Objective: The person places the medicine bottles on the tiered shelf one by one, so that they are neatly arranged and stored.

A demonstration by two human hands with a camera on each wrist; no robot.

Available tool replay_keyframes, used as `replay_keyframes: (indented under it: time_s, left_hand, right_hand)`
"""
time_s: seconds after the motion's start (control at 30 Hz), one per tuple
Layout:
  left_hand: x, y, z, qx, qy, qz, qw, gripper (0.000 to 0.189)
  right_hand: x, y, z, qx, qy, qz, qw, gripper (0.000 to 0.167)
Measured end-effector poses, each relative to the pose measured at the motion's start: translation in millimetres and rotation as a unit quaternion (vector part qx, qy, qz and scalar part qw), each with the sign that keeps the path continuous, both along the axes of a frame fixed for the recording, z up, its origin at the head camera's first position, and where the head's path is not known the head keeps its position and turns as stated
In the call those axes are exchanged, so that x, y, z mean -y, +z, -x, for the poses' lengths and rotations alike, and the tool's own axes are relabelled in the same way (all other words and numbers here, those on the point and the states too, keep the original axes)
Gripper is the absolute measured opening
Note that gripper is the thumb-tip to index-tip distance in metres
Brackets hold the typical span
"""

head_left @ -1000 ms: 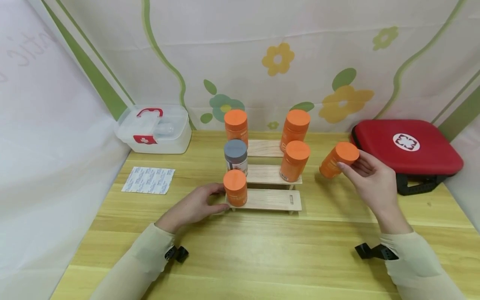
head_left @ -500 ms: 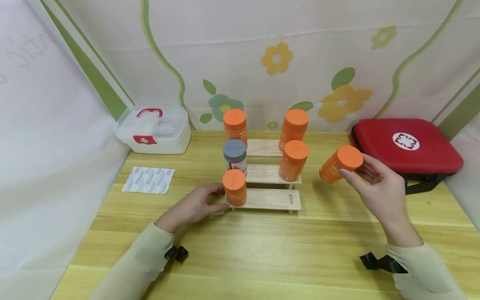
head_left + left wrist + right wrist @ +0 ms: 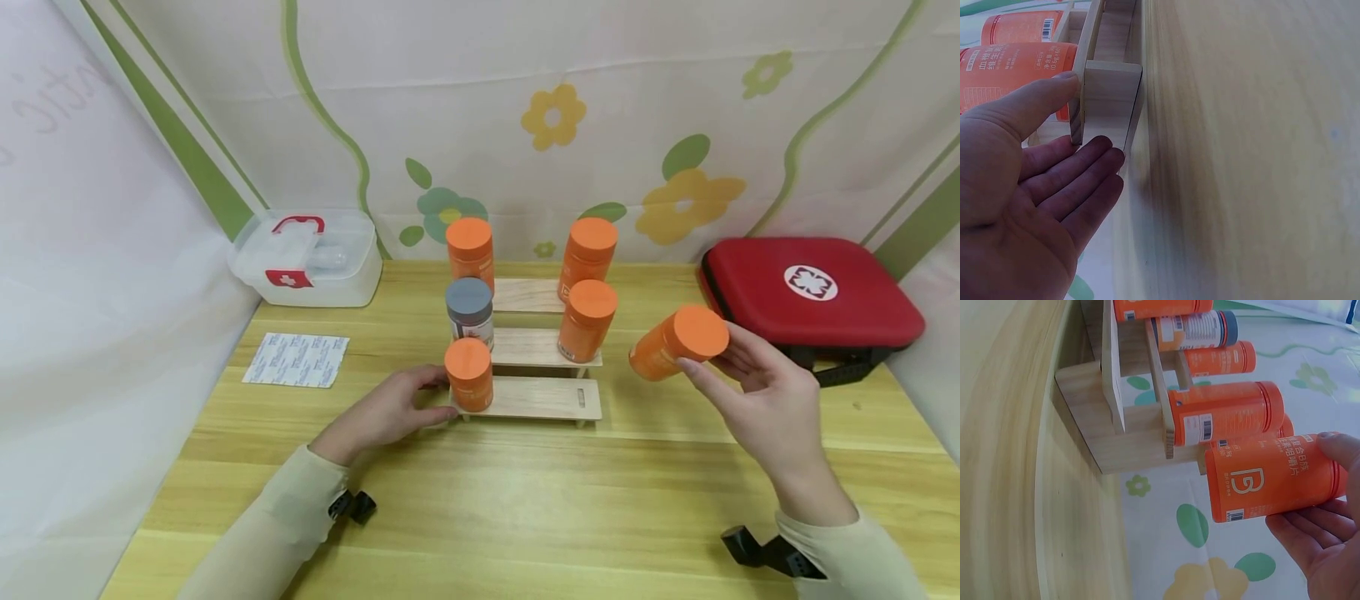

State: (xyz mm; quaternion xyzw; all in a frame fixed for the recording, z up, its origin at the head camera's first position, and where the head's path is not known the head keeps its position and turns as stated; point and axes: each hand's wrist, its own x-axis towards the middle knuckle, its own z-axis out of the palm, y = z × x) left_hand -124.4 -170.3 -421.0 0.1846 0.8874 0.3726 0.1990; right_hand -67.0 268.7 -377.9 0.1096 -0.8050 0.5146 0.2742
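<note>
My right hand (image 3: 772,396) grips an orange supplement bottle (image 3: 678,342), thumb in front and fingers behind, tilted above the table right of the three-step wooden rack (image 3: 540,398). The right wrist view shows this bottle's printed label (image 3: 1266,481) near the rack's side. My left hand (image 3: 1035,181) rests at the rack's left end, thumb on the board edge and fingers extended along the end panel. An orange bottle (image 3: 470,379) stands beside it on the lowest step. The middle step bears a grey-capped bottle (image 3: 470,310) and an orange bottle (image 3: 587,323); two more orange bottles stand on top.
A red first-aid case (image 3: 817,304) lies at the back right, its black handle (image 3: 840,372) towards me. At the back left stands a clear plastic medicine box (image 3: 307,267). A blister pack (image 3: 296,360) lies on the wooden table (image 3: 510,508) in front of it.
My right hand has moved towards me and slightly right, and the orange bottle in it has tilted further and come nearer. My left hand has stayed at the rack.
</note>
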Motion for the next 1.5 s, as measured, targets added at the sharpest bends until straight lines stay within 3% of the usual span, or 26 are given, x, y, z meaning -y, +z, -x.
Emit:
replay_keyframes:
  time_s: [0.37, 0.73, 1.5]
  left_hand:
    - [0.2, -0.1, 0.9, -0.002, -0.004, 0.002, 1.0, 0.058]
    - [0.8, -0.9, 1.0, -0.007, -0.006, 0.001, 1.0, 0.058]
    - [1.0, -1.6, 1.0, -0.006, -0.006, 0.0, 1.0, 0.059]
  right_hand:
    - [17.2, -1.5, -11.4, -0.029, 0.054, 0.011, 0.998, 0.069]
    - [32.7, -14.4, -12.9, -0.037, 0.113, 0.038, 0.9922, 0.07]
    - [67.0, -36.9, -8.9, -0.004, 0.105, 0.015, 0.9944, 0.069]
